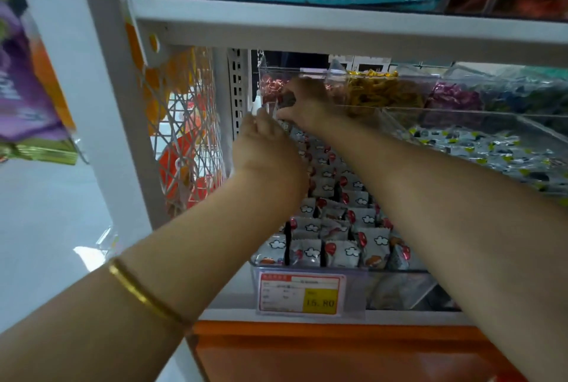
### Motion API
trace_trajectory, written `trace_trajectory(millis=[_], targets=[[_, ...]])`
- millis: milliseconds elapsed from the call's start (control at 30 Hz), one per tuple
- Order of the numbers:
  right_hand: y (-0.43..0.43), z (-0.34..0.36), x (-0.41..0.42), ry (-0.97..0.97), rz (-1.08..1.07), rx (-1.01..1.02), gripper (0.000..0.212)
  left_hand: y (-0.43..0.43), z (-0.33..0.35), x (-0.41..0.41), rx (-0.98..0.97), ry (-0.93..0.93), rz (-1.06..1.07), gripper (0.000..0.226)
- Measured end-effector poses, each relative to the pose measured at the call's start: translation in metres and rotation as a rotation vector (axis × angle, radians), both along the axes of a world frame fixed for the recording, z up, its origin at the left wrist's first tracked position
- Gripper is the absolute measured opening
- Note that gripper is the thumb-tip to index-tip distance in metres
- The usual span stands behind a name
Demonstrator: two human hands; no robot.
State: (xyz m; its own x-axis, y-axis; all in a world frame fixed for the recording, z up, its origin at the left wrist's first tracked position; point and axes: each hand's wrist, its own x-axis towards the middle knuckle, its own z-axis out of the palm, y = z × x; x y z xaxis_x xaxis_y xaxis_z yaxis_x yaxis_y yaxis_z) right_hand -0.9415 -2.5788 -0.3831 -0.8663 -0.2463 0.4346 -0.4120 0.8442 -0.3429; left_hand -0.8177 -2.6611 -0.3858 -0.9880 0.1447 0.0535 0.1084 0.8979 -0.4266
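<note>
Both hands reach to the far end of a clear bin [396, 272] on a shop shelf. The snack packets [335, 246] stand in rows filling this bin. Right hand [307, 105]: fingers and thumb curled onto snack packets at the rear wall. Left hand [266, 148]: just beside it, fingers bent at the bin's left rear corner; whether they grip anything cannot be told. A price label [301, 294] is fixed to the bin front.

Clear glossy plastic bin [393, 289], shiny foil snack packets [335, 221], matt white metal shelf [307, 17], polished gold bangle [144, 292].
</note>
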Motion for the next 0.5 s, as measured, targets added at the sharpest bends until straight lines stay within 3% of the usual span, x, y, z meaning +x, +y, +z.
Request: trace_trajectory(millis=[133,300,400,500], targets=[[-0.004,-0.009,-0.002,-0.004,0.002,0.106,0.013,-0.02,-0.003,0.017,0.208,-0.015,-0.006,0.064],[-0.004,-0.007,-0.001,-0.071,0.019,0.311,0.031,-0.026,-0.007,0.019,0.421,-0.003,-0.067,0.064],[0.001,-0.003,-0.002,-0.115,0.029,0.31,0.029,-0.027,-0.007,0.02,0.52,-0.022,-0.078,0.063],[0.002,-0.002,-0.003,-0.076,0.021,0.169,0.022,-0.028,-0.008,0.023,0.586,-0.024,-0.086,0.059]])
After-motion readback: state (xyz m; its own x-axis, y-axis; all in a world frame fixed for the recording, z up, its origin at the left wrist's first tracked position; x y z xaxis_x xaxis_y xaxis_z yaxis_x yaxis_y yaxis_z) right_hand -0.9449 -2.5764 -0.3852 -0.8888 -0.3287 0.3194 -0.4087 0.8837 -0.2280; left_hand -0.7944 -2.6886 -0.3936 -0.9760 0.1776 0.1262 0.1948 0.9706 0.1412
